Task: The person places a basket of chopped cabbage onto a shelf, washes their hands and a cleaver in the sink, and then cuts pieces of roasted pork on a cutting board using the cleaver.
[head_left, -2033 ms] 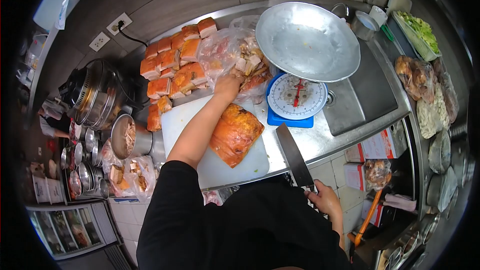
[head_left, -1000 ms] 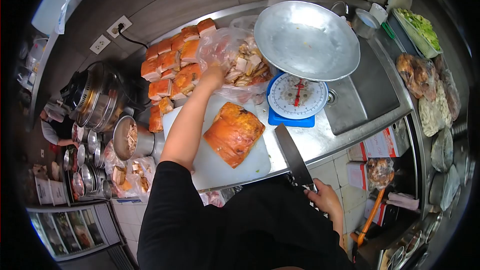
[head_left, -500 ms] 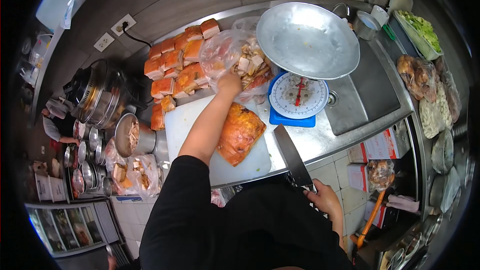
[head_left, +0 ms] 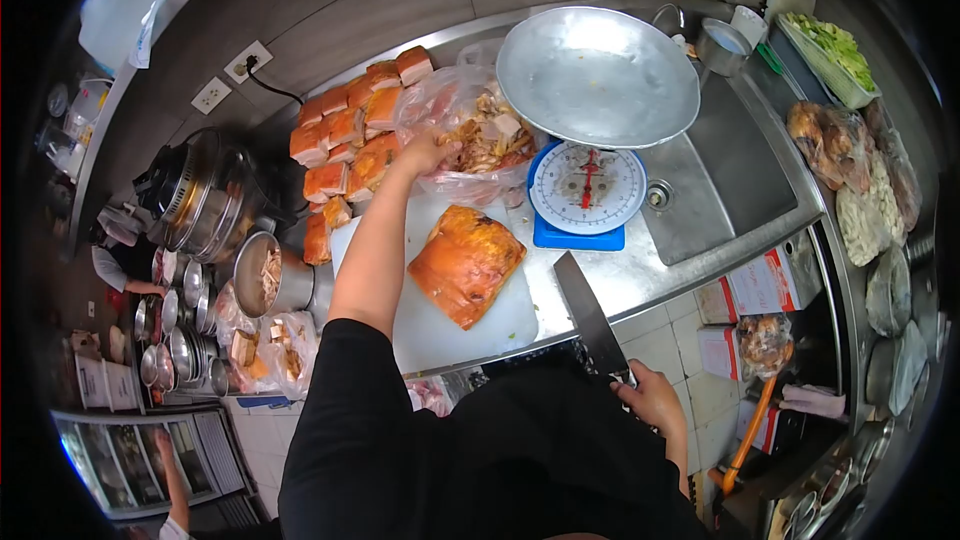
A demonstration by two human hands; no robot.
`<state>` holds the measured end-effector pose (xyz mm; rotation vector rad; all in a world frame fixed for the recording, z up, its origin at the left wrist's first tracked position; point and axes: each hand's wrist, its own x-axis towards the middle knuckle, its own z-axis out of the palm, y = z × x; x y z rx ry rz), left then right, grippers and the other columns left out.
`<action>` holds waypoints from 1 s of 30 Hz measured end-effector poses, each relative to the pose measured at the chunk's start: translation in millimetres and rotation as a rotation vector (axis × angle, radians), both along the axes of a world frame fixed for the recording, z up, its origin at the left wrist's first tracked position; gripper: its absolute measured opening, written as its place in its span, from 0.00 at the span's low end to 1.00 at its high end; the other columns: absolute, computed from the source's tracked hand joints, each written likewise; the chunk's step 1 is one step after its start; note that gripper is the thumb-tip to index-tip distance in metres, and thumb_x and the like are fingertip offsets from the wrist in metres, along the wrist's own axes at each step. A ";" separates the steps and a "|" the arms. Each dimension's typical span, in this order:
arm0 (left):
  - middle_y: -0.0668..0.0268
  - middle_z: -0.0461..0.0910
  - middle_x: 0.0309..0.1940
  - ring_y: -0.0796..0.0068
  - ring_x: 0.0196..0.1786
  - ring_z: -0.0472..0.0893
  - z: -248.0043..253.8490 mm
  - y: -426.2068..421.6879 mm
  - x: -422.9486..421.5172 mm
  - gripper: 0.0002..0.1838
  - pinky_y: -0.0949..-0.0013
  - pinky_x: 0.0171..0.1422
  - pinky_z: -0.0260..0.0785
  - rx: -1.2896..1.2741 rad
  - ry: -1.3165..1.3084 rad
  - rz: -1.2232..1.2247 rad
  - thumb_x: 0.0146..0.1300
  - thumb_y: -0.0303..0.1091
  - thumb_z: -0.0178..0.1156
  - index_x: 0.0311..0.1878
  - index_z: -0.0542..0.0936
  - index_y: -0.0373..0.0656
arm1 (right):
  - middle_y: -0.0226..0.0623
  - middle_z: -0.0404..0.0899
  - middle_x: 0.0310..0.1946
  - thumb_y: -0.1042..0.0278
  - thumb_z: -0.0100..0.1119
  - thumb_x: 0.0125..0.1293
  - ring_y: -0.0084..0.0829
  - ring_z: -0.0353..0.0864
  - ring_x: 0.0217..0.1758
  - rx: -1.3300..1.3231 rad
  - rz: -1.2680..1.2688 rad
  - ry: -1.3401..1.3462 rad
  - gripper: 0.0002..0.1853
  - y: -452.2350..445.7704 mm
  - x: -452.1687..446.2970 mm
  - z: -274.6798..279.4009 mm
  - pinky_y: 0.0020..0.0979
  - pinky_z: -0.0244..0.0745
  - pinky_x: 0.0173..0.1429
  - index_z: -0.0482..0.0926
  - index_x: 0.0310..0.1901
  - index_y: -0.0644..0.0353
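Observation:
My left hand [head_left: 427, 154] is at the left rim of a clear plastic bag [head_left: 440, 105], its fingers closed on the film. Inside the bag lie chopped pieces of cooked meat [head_left: 495, 135]. Low beside my body, my right hand [head_left: 653, 399] grips a cleaver [head_left: 590, 318] by its handle, blade pointing up and away from me. A browned slab of roast pork [head_left: 467, 266] rests on the white cutting board [head_left: 425, 335], below my left forearm and touched by neither hand.
Blocks of crisp-skinned pork [head_left: 345, 125] are stacked behind the board. A blue scale [head_left: 580, 237] with a wide metal pan [head_left: 600, 70] stands right of the bag, beside a sink [head_left: 715, 185]. Left are a metal pot [head_left: 275, 275] and another person's arm [head_left: 172, 470].
My left hand has moved left across the bag, showing more of the meat inside. Its forearm has shifted left off the slab. The cleaver stays in my right hand.

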<state>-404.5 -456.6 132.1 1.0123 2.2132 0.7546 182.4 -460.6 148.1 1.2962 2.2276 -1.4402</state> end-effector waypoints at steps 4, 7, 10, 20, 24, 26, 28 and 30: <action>0.66 0.82 0.25 0.76 0.21 0.79 -2.7 -0.4 -7.3 0.12 0.68 0.24 0.72 0.118 -0.176 0.132 0.73 0.40 0.62 0.47 0.78 0.41 | 0.48 0.83 0.26 0.54 0.67 0.64 0.49 0.85 0.31 0.016 0.015 0.014 0.17 3.8 -4.8 3.8 0.42 0.77 0.38 0.81 0.47 0.57; 0.66 0.83 0.26 0.76 0.22 0.80 2.9 -1.3 -6.8 0.14 0.68 0.26 0.74 0.100 -0.309 0.140 0.74 0.39 0.60 0.54 0.75 0.42 | 0.48 0.82 0.25 0.54 0.67 0.64 0.49 0.84 0.30 0.009 0.028 0.002 0.17 5.2 -7.0 6.0 0.43 0.76 0.37 0.80 0.47 0.57; 0.65 0.84 0.29 0.76 0.24 0.82 -1.0 0.2 -6.7 0.14 0.69 0.29 0.75 0.074 -0.367 0.135 0.74 0.36 0.58 0.58 0.75 0.42 | 0.49 0.82 0.25 0.53 0.66 0.64 0.50 0.84 0.30 0.005 0.030 0.006 0.18 4.8 -6.0 4.9 0.44 0.75 0.36 0.80 0.47 0.58; 0.51 0.84 0.50 0.50 0.55 0.83 3.6 -6.2 32.9 0.32 0.54 0.60 0.75 0.234 0.595 -0.137 0.56 0.35 0.71 0.64 0.75 0.38 | 0.46 0.81 0.23 0.53 0.67 0.64 0.44 0.84 0.27 -0.032 0.070 -0.014 0.19 11.6 -10.5 4.0 0.41 0.75 0.35 0.81 0.48 0.58; 0.53 0.81 0.58 0.50 0.63 0.78 69.5 -24.5 58.4 0.25 0.52 0.67 0.70 0.032 0.488 0.128 0.57 0.38 0.72 0.59 0.81 0.46 | 0.45 0.80 0.21 0.53 0.67 0.64 0.42 0.83 0.26 -0.021 0.139 0.026 0.18 23.2 -18.0 -1.7 0.40 0.75 0.34 0.81 0.47 0.57; 0.54 0.81 0.59 0.50 0.64 0.77 66.0 -31.6 58.2 0.22 0.52 0.68 0.70 -0.032 0.485 0.191 0.59 0.38 0.70 0.58 0.83 0.49 | 0.45 0.80 0.21 0.53 0.67 0.64 0.42 0.83 0.26 -0.027 0.196 0.006 0.18 31.5 -27.1 -3.6 0.40 0.75 0.34 0.81 0.47 0.57; 0.56 0.81 0.60 0.52 0.65 0.77 42.5 -39.0 55.6 0.18 0.53 0.68 0.70 0.055 0.668 -0.172 0.63 0.37 0.65 0.57 0.85 0.53 | 0.45 0.80 0.21 0.53 0.67 0.64 0.42 0.83 0.26 -0.037 0.253 -0.022 0.18 38.3 -32.9 -5.3 0.40 0.75 0.34 0.80 0.47 0.58; 0.56 0.81 0.60 0.52 0.64 0.77 32.4 -52.1 63.6 0.19 0.54 0.69 0.70 0.119 0.723 -0.121 0.62 0.32 0.62 0.58 0.84 0.51 | 0.44 0.79 0.19 0.55 0.66 0.65 0.39 0.82 0.23 0.014 0.320 0.027 0.17 45.6 -35.8 -7.4 0.39 0.74 0.31 0.79 0.47 0.58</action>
